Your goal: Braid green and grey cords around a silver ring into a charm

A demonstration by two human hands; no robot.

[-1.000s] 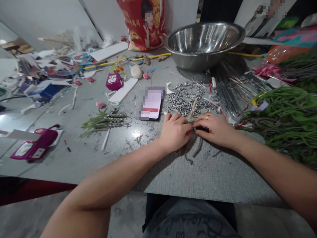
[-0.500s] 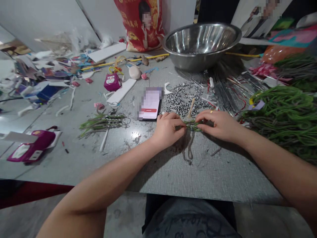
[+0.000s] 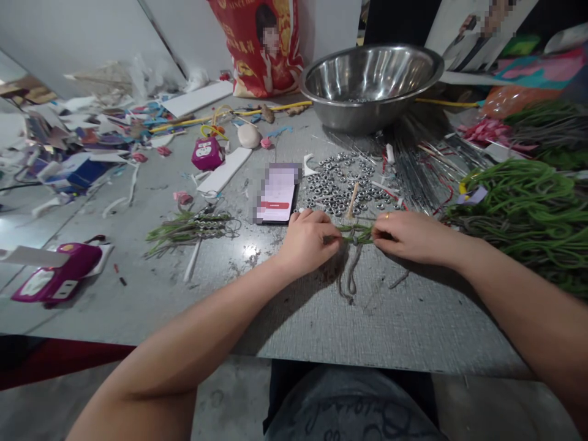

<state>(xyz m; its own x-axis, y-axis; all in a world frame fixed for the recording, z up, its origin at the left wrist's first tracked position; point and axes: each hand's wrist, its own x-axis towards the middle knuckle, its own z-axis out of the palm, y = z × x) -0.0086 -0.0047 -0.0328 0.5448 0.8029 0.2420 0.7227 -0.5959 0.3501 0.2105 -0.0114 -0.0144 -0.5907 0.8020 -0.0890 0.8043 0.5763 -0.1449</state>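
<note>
Between my hands, green and grey cords (image 3: 356, 233) are stretched sideways near a small wooden stick (image 3: 353, 201) that stands up from the table. My left hand (image 3: 311, 237) pinches the cords at their left side. At the right side, my right hand (image 3: 404, 236) grips them between thumb and fingers, a ring on one finger. Grey cord ends (image 3: 351, 275) hang from the middle toward me and lie on the table. Just behind the hands are many loose silver metal rings (image 3: 342, 177). The fingertips partly hide the cords.
A phone (image 3: 277, 193) lies left of the rings. Behind stands a steel bowl (image 3: 367, 116). Green and grey cords are heaped (image 3: 519, 226) at right, beside thin metal rods (image 3: 413, 171). A finished-looking cord bundle (image 3: 188, 233) and purple devices (image 3: 64, 272) lie left.
My right hand has moved slightly right, and its fingers have closed on the cords, which now run straighter between both hands. My left hand has stayed nearly in place.
</note>
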